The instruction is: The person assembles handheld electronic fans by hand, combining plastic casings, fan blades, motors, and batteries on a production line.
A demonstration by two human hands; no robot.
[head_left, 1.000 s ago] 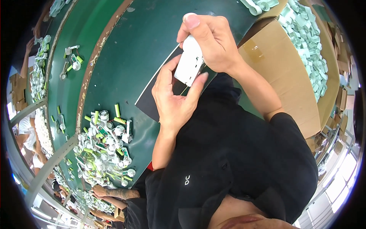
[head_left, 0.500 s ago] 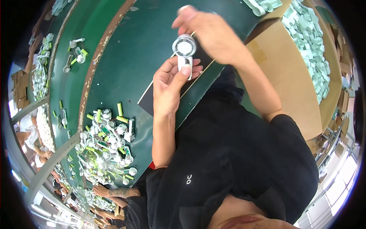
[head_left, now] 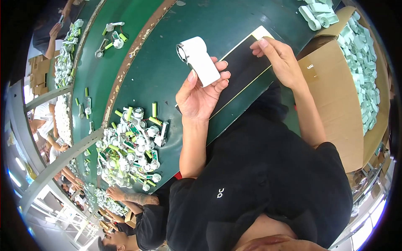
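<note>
A white handheld fan [head_left: 200, 60] with a round head and a flat handle lies in my left hand [head_left: 200, 96]. My thumb presses one side of its handle and my fingers hold the other. Its smooth white side faces up, and a dark-and-silver rim shows at the head's left. My right hand [head_left: 278, 58] hovers over the far end of a black mat [head_left: 243, 73] with a pale border. Its thumb and fingers are drawn together in a pinch; whether anything small sits between them is hidden.
Left on the green table [head_left: 144, 79] lies a heap of fan inner parts [head_left: 130, 146] with green batteries and circuit boards. Pale green casings [head_left: 316, 14] sit at the far right, beside a cardboard box [head_left: 335, 96] full of more. A co-worker's arm [head_left: 134, 197] reaches in at the lower left.
The fan has turned from its ringed front to its plain white side in my left hand. My right hand has moved right and nearer, away from the fan.
</note>
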